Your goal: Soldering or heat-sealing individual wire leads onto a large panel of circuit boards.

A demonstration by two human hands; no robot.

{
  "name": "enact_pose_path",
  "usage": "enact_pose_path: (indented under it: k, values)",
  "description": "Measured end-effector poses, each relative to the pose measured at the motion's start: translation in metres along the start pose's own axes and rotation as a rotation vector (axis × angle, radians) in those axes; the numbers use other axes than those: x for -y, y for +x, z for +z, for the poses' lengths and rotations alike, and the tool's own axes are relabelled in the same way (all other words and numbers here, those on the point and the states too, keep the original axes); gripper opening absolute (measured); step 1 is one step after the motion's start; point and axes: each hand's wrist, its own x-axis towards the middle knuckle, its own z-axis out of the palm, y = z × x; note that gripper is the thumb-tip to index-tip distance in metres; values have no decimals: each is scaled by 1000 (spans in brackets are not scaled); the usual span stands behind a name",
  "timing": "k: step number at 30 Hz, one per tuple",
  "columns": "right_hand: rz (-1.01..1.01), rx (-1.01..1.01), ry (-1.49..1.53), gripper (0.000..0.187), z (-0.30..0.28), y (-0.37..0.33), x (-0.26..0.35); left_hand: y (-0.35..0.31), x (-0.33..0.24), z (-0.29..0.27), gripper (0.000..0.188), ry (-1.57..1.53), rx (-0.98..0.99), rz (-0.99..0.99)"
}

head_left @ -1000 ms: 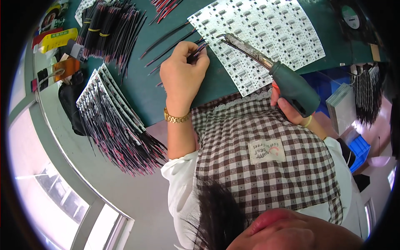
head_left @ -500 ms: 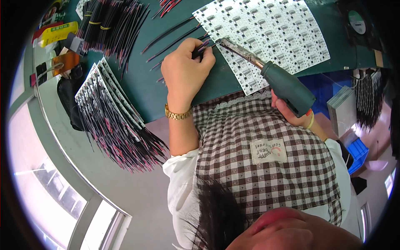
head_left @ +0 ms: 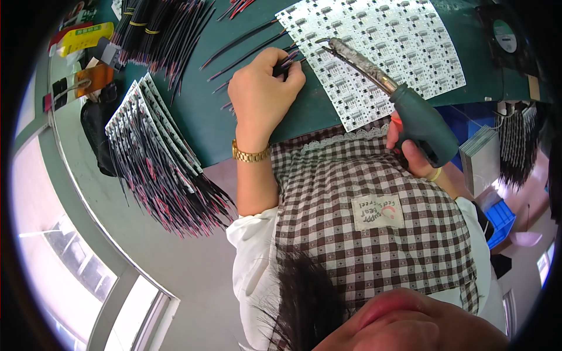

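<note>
My right hand (head_left: pixel 413 149) is wrapped round the dark green handle of a soldering gun (head_left: pixel 424 126). Its long metal tip points up and left, over a white sheet of small circuit boards (head_left: pixel 380 47) lying on the table. My left hand (head_left: pixel 263 88) rests at the sheet's left edge, thumb and fingers pinched on dark wires (head_left: pixel 287 61) whose ends reach toward the boards. Above and left of that hand, more black wires (head_left: pixel 243 41) run out from the sheet's left edge across the green table top.
A large bundle of black wires (head_left: pixel 167 35) with yellow ties lies at the upper left. Wired board sheets (head_left: pixel 155 140) hang over the table's left edge. A yellow packet (head_left: pixel 86 38) is at the far left. Stacked grey plates (head_left: pixel 480 155) and a blue basket (head_left: pixel 500 222) stand right.
The soldering gun in my right hand has moved right and up, its tip leaving the sheet's left edge by my left fingers. My left hand has hardly moved.
</note>
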Motion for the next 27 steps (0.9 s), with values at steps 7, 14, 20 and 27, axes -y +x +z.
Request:
enact_pose_path:
  k: [7,14,20,27]
  values:
    - [73,12,143,36,1,-10,-4,6,4,-11,18,-39,186,-46]
    - [268,-37,54,54,-2,-16,5,20,3,-11,16,-226,335,-33]
    - [269,55,30,44,-3,-20,1,11,4,-11,16,-188,307,-4]
    - [276,75,-77,47,4,-20,2,6,7,-22,16,-121,261,65]
